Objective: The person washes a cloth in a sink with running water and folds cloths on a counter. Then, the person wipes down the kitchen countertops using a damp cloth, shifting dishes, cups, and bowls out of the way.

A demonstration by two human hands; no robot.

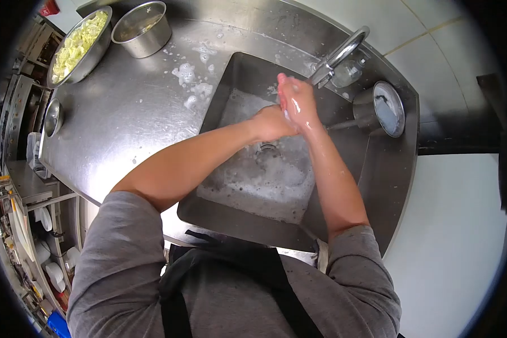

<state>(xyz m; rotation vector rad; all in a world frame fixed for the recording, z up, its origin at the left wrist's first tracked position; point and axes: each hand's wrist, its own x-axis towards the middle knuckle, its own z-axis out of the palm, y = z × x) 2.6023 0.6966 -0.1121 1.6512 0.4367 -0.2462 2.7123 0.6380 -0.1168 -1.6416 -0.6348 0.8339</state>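
Stainless-steel counter (118, 107), one sink (247, 70) let into it, white suds (265, 197) across its bottom. Counter's far left corner: one bowl (93, 63) of chopped cabbage (84, 42); one pot (151, 45) beside it, contents unclear. One small bowl (53, 117) by the left edge. My left hand (271, 123) and right hand (299, 104) press together above the sink near its far edge, beside one faucet (343, 53); right glistening wet. Fingers (282, 81) overlap; how far open, I can't tell.
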